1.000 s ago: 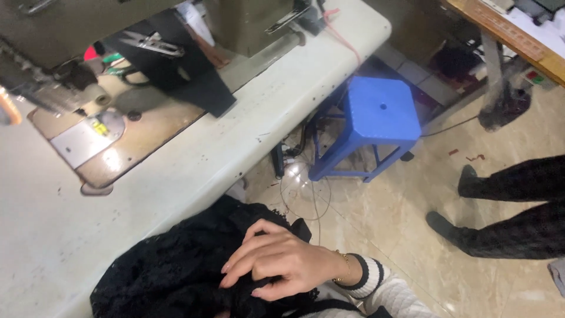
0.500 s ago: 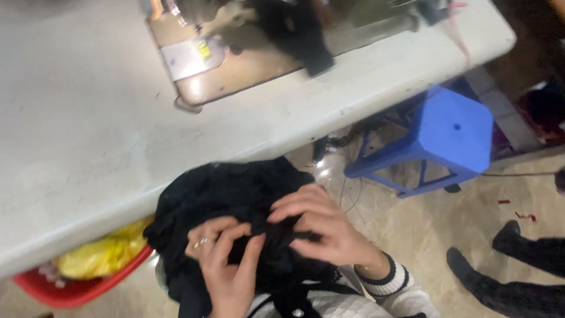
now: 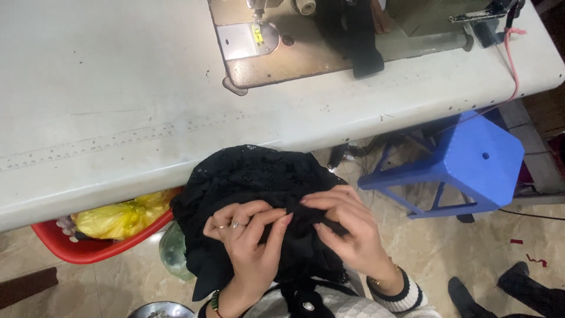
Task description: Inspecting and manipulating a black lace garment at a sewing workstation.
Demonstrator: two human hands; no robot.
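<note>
Change: since half a second ago the view has shifted left; both hands stay on the black lace fabric (image 3: 253, 176).
Left hand (image 3: 250, 244): fingers pinch the fabric, ring visible.
Right hand (image 3: 347, 229): fingertips grip the same fold.
Fabric location: bunched in the lap, just below the grey table (image 3: 118, 100) edge.
Open room: tiled floor around the blue plastic stool (image 3: 477, 162).
Textures: smooth metal sewing machine bed (image 3: 294, 56); glossy red basin (image 3: 88, 247).
</note>
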